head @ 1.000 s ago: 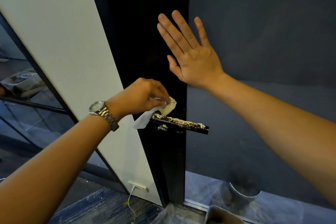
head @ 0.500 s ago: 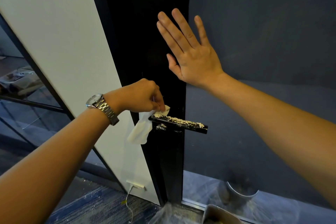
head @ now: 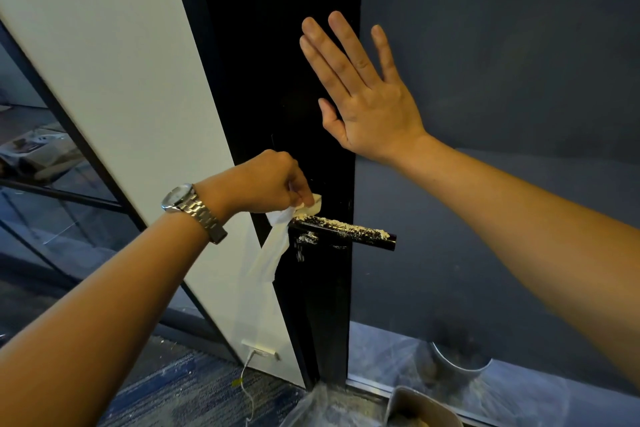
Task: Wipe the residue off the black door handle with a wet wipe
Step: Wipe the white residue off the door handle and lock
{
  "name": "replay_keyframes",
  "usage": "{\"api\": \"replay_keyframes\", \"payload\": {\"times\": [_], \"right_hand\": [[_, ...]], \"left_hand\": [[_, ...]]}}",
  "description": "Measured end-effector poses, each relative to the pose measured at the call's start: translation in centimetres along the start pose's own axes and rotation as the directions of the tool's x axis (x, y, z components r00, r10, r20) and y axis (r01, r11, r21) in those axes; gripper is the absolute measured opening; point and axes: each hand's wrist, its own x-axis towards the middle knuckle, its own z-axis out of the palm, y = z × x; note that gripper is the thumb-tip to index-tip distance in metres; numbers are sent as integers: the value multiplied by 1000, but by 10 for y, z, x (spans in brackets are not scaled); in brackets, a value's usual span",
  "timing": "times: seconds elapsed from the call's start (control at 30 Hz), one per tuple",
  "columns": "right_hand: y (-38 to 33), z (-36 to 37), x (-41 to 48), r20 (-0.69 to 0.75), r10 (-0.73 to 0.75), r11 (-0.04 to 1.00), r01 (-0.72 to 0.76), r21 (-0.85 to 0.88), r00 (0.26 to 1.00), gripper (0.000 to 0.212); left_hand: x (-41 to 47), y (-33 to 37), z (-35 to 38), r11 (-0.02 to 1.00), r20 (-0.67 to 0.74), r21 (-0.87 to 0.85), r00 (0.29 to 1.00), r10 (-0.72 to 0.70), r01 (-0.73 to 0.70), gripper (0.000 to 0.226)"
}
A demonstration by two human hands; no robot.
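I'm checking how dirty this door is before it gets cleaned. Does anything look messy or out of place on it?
Yes. The black door handle is coated along its top with pale crumbly residue, and whitish smears mark the door just beneath it. The left hand pinches a wet wipe at the handle's inner end; the right hand rests flat on the door.

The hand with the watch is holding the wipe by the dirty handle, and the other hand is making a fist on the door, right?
Not a fist. The head view shows the right hand open and flat, fingers spread, on the door. The rest holds: the left hand, wearing the watch, holds the wipe by the dirty handle.
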Motion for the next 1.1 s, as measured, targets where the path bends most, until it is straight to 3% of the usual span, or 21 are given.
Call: {"api": "replay_keyframes", "payload": {"times": [0.1, 0.3, 0.57, 1.1], "right_hand": [[0, 0, 0, -2, 0, 1000, 0, -3, 1000, 55], [0, 0, 0, -3, -2, 1000, 2, 9, 1000, 55], [0, 0, 0, 2, -4, 1000, 4, 4, 1000, 55], [0, 1, 0, -4, -1, 1000, 1, -3, 1000, 54]], "left_hand": [[5, 1, 7, 999, -63, 11, 997, -36, 37, 21], [-6, 3, -7, 1000, 129, -2, 991, -27, 28, 26], [-12, -1, -9, 999, 172, -8, 984, -33, 35, 34], [-9, 12, -2, 999, 59, 50, 998, 4, -7, 25]]}}
